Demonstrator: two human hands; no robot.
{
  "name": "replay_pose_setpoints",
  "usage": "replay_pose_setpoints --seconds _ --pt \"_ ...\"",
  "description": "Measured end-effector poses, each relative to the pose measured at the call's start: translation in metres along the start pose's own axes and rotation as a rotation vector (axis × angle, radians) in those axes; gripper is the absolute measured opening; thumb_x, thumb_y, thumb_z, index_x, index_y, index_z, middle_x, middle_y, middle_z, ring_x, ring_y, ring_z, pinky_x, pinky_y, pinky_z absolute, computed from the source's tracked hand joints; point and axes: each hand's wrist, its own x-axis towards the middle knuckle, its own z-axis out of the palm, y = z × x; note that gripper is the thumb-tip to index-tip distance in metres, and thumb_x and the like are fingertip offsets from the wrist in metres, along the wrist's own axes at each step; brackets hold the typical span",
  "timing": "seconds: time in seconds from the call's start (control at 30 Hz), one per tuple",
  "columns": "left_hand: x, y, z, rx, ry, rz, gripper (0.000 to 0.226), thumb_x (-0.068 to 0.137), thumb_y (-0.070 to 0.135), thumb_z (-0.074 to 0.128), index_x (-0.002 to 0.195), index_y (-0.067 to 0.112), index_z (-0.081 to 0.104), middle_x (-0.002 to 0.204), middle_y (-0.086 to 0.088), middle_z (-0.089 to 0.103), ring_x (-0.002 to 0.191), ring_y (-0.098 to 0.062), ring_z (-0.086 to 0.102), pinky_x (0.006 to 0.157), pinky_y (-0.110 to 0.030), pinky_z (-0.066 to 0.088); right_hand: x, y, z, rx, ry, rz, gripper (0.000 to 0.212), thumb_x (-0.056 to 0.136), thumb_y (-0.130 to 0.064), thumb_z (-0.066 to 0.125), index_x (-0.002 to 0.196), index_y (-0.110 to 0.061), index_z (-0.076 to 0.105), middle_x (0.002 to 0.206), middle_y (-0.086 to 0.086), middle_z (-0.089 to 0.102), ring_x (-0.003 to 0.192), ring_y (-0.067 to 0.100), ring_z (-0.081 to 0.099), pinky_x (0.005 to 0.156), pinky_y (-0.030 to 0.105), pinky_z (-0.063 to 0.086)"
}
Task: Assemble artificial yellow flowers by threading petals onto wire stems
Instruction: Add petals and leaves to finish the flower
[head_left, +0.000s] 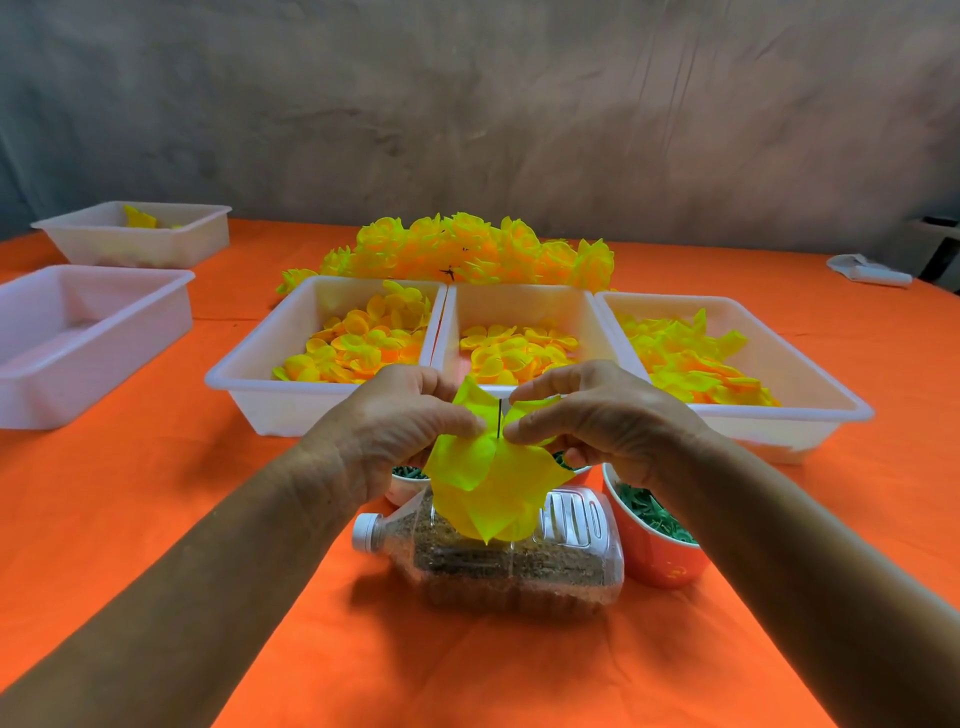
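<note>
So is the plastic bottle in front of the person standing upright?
No, the plastic bottle lies on its side on the orange table, white cap pointing left.

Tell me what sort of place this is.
Probably a small craft workstation for making artificial flowers by hand: white trays sorted with yellow petals, a heap of finished yellow flowers behind them, all on a table under an orange cloth before a plain wall.

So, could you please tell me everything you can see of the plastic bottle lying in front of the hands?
The plastic bottle is clear, with ribbed sides and a white screw cap pointing left. It lies on its side on the orange tablecloth, filled with brown granular material. A thin wire stem rises above it, carrying yellow petals. An orange cup stands against its right end.
</note>
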Motion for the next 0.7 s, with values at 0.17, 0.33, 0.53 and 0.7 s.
replay_pose_setpoints --seconds 0.17,0.33,0.53,0.7 --pt "0.001 -0.002 0.001 0.017 0.006 0.003 0.014 0.076 -0.002 0.07 0.088 0.006 0.067 0.075 -0.011 0.07 0.067 -0.024 0.065 0.067 -0.035 0.053 0.002 0.001 -0.002 0.015 0.013 0.003 0.021 0.072 -0.004 0.076 0.085 -0.018 0.067 0.048 -0.004 0.056 0.037 0.001 0.048 0.042 0.016 0.036" --pt "0.002 -0.005 0.004 0.023 -0.004 -0.004 0.015 0.076 -0.004 0.069 0.08 0.01 0.066 0.063 -0.003 0.069 0.057 -0.016 0.065 0.06 -0.03 0.053 0.001 0.006 0.002 -0.031 0.014 -0.007 0.021 0.072 -0.003 0.075 0.079 -0.02 0.066 0.046 -0.007 0.056 0.041 0.002 0.05 0.039 0.013 0.035" --pt "-0.001 -0.006 0.005 0.051 -0.019 0.017 0.02 0.077 -0.008 0.068 0.083 0.011 0.064 0.063 -0.001 0.067 0.051 -0.01 0.063 0.048 -0.022 0.049 0.003 0.009 0.006 -0.028 0.004 -0.007 0.023 0.072 -0.002 0.075 0.085 -0.018 0.066 0.047 -0.006 0.057 0.047 0.006 0.051 0.038 0.011 0.038" --pt "-0.002 -0.005 0.008 0.116 -0.03 0.079 0.023 0.077 -0.013 0.066 0.087 0.009 0.063 0.071 -0.009 0.065 0.053 -0.01 0.062 0.047 -0.021 0.05 0.002 0.012 0.009 0.01 0.013 -0.031 0.029 0.072 0.004 0.074 0.093 -0.012 0.063 0.055 -0.001 0.058 0.041 0.003 0.052 0.037 0.01 0.037"
